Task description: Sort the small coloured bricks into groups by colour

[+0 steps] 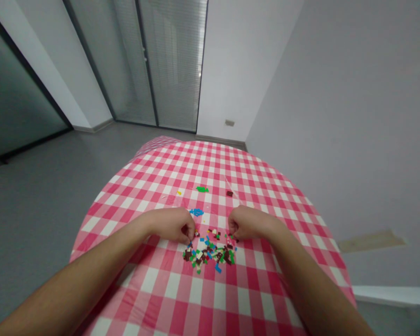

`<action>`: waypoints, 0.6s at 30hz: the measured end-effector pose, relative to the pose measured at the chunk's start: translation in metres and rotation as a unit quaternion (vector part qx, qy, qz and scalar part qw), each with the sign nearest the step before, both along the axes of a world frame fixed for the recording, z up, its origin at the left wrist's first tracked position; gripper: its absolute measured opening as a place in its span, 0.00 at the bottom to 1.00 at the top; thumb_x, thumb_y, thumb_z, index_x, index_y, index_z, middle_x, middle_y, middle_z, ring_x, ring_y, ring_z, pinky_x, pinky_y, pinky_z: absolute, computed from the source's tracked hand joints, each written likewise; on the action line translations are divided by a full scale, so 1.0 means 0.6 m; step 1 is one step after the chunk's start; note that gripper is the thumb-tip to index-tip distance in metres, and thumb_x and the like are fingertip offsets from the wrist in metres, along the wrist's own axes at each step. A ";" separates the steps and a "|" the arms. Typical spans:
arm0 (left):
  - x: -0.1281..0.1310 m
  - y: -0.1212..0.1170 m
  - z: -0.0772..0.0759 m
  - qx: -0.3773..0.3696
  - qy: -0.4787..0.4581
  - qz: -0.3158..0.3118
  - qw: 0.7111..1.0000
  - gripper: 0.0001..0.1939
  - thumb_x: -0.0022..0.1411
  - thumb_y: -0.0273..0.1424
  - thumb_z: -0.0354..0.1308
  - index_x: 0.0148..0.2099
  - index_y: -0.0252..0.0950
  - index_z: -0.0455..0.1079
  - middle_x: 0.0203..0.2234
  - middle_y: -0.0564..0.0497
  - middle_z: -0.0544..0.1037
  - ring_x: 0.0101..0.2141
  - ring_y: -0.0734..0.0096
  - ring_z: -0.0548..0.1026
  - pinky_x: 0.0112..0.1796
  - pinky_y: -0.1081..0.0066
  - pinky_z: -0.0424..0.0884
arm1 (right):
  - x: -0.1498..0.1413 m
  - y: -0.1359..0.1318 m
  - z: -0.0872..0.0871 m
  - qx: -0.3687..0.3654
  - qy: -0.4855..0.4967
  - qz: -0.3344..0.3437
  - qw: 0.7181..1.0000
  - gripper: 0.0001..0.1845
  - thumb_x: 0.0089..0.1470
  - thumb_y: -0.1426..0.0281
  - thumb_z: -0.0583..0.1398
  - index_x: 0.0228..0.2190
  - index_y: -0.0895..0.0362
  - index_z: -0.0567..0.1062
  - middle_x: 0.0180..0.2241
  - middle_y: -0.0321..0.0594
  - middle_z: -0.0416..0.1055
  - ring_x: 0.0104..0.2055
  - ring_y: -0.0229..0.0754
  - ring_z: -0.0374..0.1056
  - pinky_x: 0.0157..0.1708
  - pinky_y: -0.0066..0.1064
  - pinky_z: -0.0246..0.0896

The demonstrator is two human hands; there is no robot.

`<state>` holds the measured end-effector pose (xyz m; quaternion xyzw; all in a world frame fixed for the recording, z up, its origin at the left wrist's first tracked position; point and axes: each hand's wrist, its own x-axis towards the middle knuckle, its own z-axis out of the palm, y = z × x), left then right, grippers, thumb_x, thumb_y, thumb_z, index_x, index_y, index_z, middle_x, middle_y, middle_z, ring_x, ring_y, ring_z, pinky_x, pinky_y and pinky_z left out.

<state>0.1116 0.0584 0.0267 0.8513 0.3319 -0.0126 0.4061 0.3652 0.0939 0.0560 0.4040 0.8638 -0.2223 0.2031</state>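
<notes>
A loose pile of small building bricks (pixel 206 254) in blue, green, brown, white and red lies on the near half of the table. At its left edge, my left hand (pixel 173 225) has its fingers curled in a pinch, the tips low by a few blue and dark bricks. My right hand (pixel 248 222) is also closed, fingertips down at the upper right edge of the pile. Whatever either pinch holds is too small to make out. Just beyond my left hand lies a blue cluster of bricks (pixel 196 212).
Farther back on the round table with its checked red and white tablecloth (pixel 210 163) are a green cluster of bricks (pixel 202 189), a dark brown brick piece (pixel 230 193) and a small yellow piece (pixel 179 192). A wall (pixel 353 140) stands to the right, glass doors (pixel 160 70) behind.
</notes>
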 end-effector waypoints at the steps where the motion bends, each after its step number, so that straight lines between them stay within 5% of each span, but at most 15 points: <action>1: 0.000 0.000 0.000 -0.004 0.000 0.001 1.000 0.07 0.54 0.20 0.62 0.35 0.35 0.78 0.28 0.53 0.79 0.28 0.76 0.73 0.30 0.78 0.64 | -0.002 -0.002 0.002 0.004 -0.009 0.002 1.000 0.06 0.40 0.80 0.62 0.20 0.58 0.77 0.20 0.36 0.71 0.21 0.36 0.61 0.21 0.28 0.48; 7: -0.004 0.002 -0.005 -0.029 -0.012 0.012 0.999 0.07 0.54 0.20 0.62 0.36 0.34 0.78 0.27 0.53 0.79 0.27 0.76 0.73 0.30 0.78 0.64 | -0.015 -0.015 0.016 -0.002 -0.042 -0.013 0.999 0.06 0.39 0.81 0.63 0.20 0.59 0.77 0.19 0.38 0.71 0.21 0.37 0.62 0.22 0.28 0.48; 12: -0.006 0.004 -0.008 -0.042 -0.020 0.012 0.999 0.08 0.54 0.20 0.62 0.36 0.34 0.78 0.28 0.53 0.79 0.27 0.77 0.73 0.29 0.79 0.64 | -0.008 -0.005 0.009 -0.024 0.028 -0.027 0.999 0.04 0.39 0.78 0.62 0.21 0.58 0.77 0.21 0.36 0.73 0.22 0.36 0.64 0.22 0.27 0.50; 18: -0.004 0.002 -0.007 -0.025 -0.023 0.005 0.999 0.08 0.53 0.19 0.60 0.33 0.34 0.78 0.25 0.54 0.78 0.26 0.77 0.72 0.29 0.79 0.64 | -0.014 0.017 -0.020 0.100 0.094 -0.056 0.989 0.08 0.45 0.79 0.59 0.23 0.59 0.77 0.22 0.38 0.74 0.22 0.36 0.63 0.21 0.28 0.49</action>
